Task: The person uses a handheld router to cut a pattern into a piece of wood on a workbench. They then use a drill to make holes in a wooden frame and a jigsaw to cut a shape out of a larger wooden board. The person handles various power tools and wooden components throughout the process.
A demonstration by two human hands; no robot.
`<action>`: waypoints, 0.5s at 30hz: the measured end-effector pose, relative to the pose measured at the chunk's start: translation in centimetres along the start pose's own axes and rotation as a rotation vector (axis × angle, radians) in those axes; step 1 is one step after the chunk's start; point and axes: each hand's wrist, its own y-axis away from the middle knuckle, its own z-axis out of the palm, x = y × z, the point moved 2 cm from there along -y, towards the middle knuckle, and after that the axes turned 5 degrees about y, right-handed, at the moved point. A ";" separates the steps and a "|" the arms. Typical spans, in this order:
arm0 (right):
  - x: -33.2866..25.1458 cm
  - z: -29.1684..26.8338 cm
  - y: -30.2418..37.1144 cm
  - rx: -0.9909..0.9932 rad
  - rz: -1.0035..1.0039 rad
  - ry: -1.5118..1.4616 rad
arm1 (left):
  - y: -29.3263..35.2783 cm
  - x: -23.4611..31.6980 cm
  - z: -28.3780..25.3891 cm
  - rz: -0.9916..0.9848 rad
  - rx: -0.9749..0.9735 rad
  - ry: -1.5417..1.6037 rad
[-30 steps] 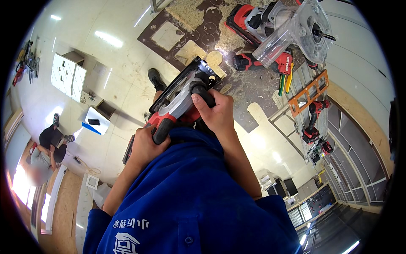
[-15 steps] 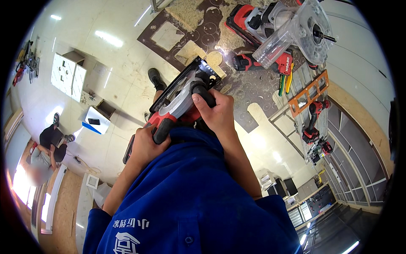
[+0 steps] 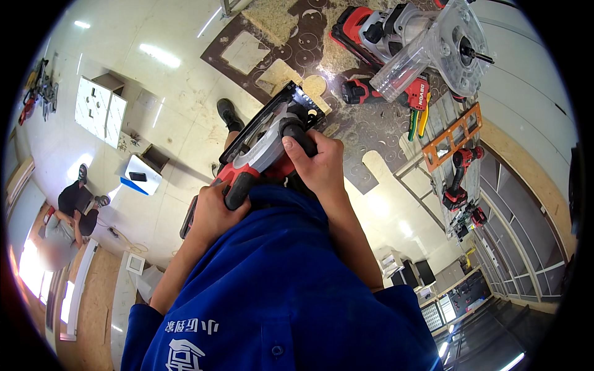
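Note:
A red, grey and black circular saw [image 3: 267, 150] is held close in front of my blue shirt, its flat base tilted up and away to the left. My left hand [image 3: 213, 214] wraps round its rear black handle. Higher up, my right hand [image 3: 323, 166] grips the black front knob, thumb laid along it. The saw's own body hides its blade, and the trigger is under my left fingers.
Beyond the saw, a brown board [image 3: 354, 137] carries sawdust and cut-out pieces. A clear-based router [image 3: 427, 46], a red power tool [image 3: 405, 93], pliers [image 3: 422, 119], an orange template [image 3: 455, 137] and a drill [image 3: 459, 173] lie right. A person [image 3: 65, 226] sits far left.

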 end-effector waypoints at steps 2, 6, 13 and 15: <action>-0.1 -0.1 -0.2 -0.011 0.007 0.018 | 0.0 0.1 0.0 0.003 0.004 0.012; 0.0 -0.2 -0.2 -0.006 0.008 0.017 | -0.1 0.1 0.0 0.006 -0.014 0.003; 0.2 -0.1 -0.2 0.008 -0.005 -0.012 | -0.1 0.1 0.0 -0.018 -0.034 -0.022; 0.2 -0.1 -0.2 0.008 -0.003 -0.007 | -0.1 0.0 0.0 -0.008 -0.031 -0.018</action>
